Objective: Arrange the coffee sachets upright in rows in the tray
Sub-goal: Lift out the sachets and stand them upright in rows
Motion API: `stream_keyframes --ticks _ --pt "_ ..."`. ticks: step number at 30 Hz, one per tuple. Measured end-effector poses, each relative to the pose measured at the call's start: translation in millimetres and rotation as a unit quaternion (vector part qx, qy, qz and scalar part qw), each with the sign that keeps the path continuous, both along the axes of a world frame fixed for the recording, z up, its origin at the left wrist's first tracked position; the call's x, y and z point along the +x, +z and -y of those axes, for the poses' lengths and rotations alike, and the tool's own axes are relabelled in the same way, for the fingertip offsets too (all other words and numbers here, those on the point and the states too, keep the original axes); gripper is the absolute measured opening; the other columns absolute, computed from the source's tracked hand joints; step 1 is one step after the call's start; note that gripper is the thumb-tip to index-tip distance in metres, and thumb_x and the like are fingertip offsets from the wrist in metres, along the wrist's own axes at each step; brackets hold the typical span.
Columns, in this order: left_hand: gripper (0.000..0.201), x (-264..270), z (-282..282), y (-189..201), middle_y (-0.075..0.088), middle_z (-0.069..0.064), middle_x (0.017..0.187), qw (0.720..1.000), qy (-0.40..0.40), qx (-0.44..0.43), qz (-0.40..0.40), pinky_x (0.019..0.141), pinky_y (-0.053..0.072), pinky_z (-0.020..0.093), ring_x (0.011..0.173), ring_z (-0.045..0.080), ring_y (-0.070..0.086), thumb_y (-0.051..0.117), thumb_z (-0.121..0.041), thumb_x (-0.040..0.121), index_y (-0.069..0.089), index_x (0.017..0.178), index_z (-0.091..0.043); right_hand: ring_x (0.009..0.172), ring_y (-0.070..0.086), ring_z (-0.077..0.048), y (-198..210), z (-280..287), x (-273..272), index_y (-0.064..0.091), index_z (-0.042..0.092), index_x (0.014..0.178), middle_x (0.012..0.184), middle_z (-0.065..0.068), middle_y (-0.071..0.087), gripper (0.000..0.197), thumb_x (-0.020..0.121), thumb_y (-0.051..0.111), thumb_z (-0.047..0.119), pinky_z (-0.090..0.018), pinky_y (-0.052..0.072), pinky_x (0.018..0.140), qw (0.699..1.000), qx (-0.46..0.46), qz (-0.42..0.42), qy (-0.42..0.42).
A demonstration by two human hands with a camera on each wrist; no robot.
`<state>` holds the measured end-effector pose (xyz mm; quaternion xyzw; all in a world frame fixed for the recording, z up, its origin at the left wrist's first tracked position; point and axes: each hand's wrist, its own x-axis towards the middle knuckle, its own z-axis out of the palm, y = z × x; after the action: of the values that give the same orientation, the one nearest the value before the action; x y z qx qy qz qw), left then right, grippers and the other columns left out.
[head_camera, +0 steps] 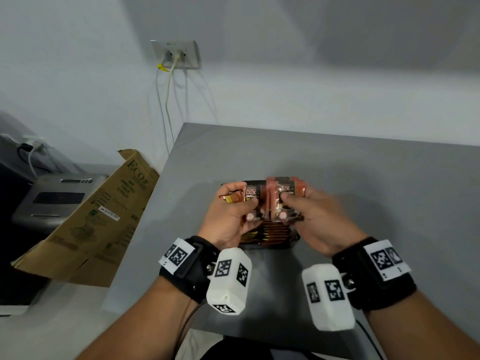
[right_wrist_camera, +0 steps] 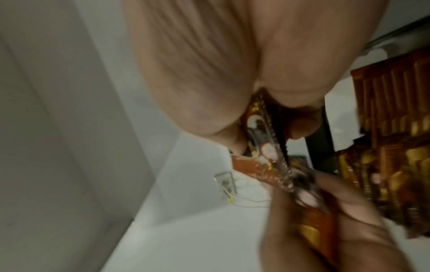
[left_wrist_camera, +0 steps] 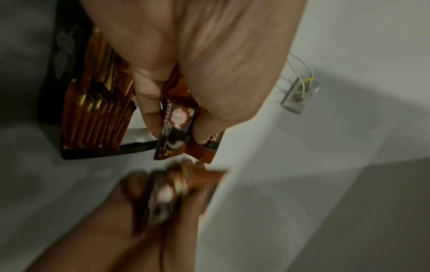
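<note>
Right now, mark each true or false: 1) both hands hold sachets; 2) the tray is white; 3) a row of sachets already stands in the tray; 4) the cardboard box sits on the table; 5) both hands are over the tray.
1) True: the left hand and right hand each grip red-brown foil coffee sachets.
2) False: the shallow plastic tray is black.
3) True: a row of orange-brown sachets stands in it.
4) False: the flattened brown cardboard box leans beside the grey table.
5) True.

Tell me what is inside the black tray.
The black tray holds a row of brown-and-gold sachets standing on edge. Both hands, each gripping more sachets, cover the tray's far part.
</note>
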<state>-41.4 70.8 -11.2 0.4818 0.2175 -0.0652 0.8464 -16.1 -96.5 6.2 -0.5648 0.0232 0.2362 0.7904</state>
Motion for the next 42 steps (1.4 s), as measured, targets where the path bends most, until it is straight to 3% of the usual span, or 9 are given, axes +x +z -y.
stream_keyframes --ticks 5,13,17,20,24,29,33,36,42 --pt "0.022 0.6 6.4 5.9 0.069 0.014 0.096 0.997 -0.046 -0.050 0.023 0.069 0.058 0.042 0.079 0.027 0.069 0.051 0.004 0.094 0.061 0.101 -0.013 0.094 0.067 -0.031 -4.4 -13.7 0.9 0.071 0.005 0.108 0.103 -0.019 0.073 0.022 0.098 0.052 0.002 -0.044 0.051 0.090 0.999 -0.023 -0.014 -0.034" --pt "0.038 -5.2 -4.4 6.4 0.067 0.021 0.108 0.995 -0.014 -0.091 0.026 0.068 0.062 0.047 0.085 0.035 0.073 0.047 0.012 0.094 0.058 0.125 -0.008 0.071 0.068 -0.021 -4.9 10.3 7.8 0.066 0.000 0.110 0.087 -0.013 0.073 0.020 0.098 0.051 0.006 -0.028 0.053 0.056 0.993 0.083 -0.041 -0.080" --pt "0.026 -4.9 5.2 4.5 0.068 0.015 0.106 0.999 -0.015 0.010 0.038 0.064 0.060 0.040 0.084 0.027 0.070 0.059 0.006 0.092 0.060 0.110 -0.012 0.086 0.063 -0.031 -9.5 -2.8 -1.8 0.070 0.001 0.108 0.097 -0.020 0.070 0.019 0.092 0.061 0.007 -0.042 0.047 0.081 0.997 0.045 -0.054 -0.028" --pt "0.022 -6.9 7.5 5.0 0.068 0.017 0.109 0.999 -0.042 0.004 0.026 0.064 0.060 0.039 0.086 0.028 0.069 0.066 -0.017 0.091 0.061 0.112 -0.011 0.082 0.067 -0.030 -8.7 -7.6 -0.9 0.072 0.002 0.102 0.094 -0.019 0.073 0.018 0.095 0.056 0.002 -0.042 0.051 0.082 0.997 0.034 -0.059 -0.038" --pt "0.066 -6.3 -4.1 7.2 0.067 0.022 0.096 0.988 -0.108 -0.077 -0.082 0.056 0.058 0.032 0.073 0.029 0.066 0.054 -0.063 0.087 0.066 0.116 -0.005 0.081 0.070 -0.026 -2.3 3.6 8.2 0.064 -0.003 0.114 0.094 -0.016 0.073 0.022 0.097 0.051 0.001 -0.036 0.057 0.074 0.999 0.027 -0.014 -0.016" --pt "0.030 -6.3 -7.9 8.1 0.068 0.012 0.087 0.973 -0.176 -0.094 -0.113 0.045 0.050 0.022 0.061 0.019 0.062 0.067 -0.031 0.081 0.070 0.102 -0.010 0.080 0.071 -0.017 -3.0 5.8 9.9 0.067 0.009 0.105 0.089 -0.006 0.076 0.019 0.098 0.053 0.000 -0.028 0.055 0.072 0.996 -0.066 0.035 0.044" --pt "0.032 -3.1 -11.4 4.1 0.065 0.005 0.075 0.988 -0.096 -0.069 -0.099 0.044 0.047 0.020 0.057 0.015 0.058 0.072 -0.010 0.075 0.066 0.106 -0.015 0.088 0.070 -0.028 -3.4 11.9 10.9 0.062 -0.005 0.120 0.103 -0.020 0.072 0.027 0.095 0.054 0.003 -0.036 0.056 0.077 0.999 0.024 -0.005 -0.031" --pt "0.037 -0.7 -9.1 -0.3 0.069 0.005 0.082 0.998 -0.025 0.004 -0.056 0.047 0.052 0.023 0.060 0.013 0.064 0.070 0.000 0.084 0.062 0.118 -0.012 0.092 0.070 -0.032 -0.1 15.4 7.0 0.057 -0.008 0.129 0.111 -0.025 0.068 0.040 0.092 0.055 0.007 -0.040 0.059 0.076 0.992 0.108 -0.044 -0.047" --pt "0.029 4.1 15.3 7.5 0.073 0.010 0.098 0.993 -0.045 0.102 0.035 0.063 0.057 0.034 0.084 0.023 0.071 0.055 0.008 0.092 0.065 0.106 -0.015 0.096 0.067 -0.032 -5.1 -8.9 1.4 0.064 -0.005 0.120 0.110 -0.024 0.070 0.026 0.099 0.052 0.004 -0.048 0.050 0.096 0.998 -0.005 -0.040 -0.040"
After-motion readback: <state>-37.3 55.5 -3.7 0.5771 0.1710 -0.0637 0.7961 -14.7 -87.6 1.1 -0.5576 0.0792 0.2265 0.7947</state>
